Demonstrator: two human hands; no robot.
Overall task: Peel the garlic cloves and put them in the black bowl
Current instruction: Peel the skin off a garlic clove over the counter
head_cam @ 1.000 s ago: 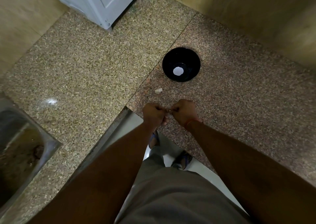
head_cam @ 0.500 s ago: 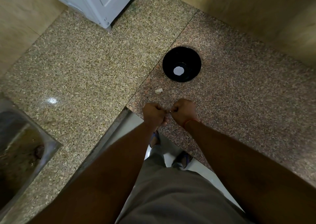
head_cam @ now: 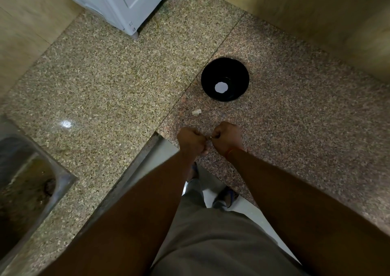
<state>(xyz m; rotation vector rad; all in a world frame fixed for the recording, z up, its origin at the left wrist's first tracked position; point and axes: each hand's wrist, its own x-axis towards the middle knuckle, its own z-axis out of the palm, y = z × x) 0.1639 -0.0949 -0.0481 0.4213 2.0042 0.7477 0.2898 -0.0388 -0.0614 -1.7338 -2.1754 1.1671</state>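
- Over the near edge of a speckled granite table, the left hand and the right hand meet knuckle to knuckle, both with fingers curled tight.
- Between their fingertips both hands pinch a small pale garlic clove, mostly hidden; whether its skin is on cannot be told.
- The black bowl stands on the table beyond the hands, well apart from them, with a white round patch at its bottom.
- A second pale piece, a clove or a scrap of peel, lies on the table between the bowl and the hands.
- A red thread circles the right wrist.
- A steel sink is set into the table at far left; a white appliance stands at the back.
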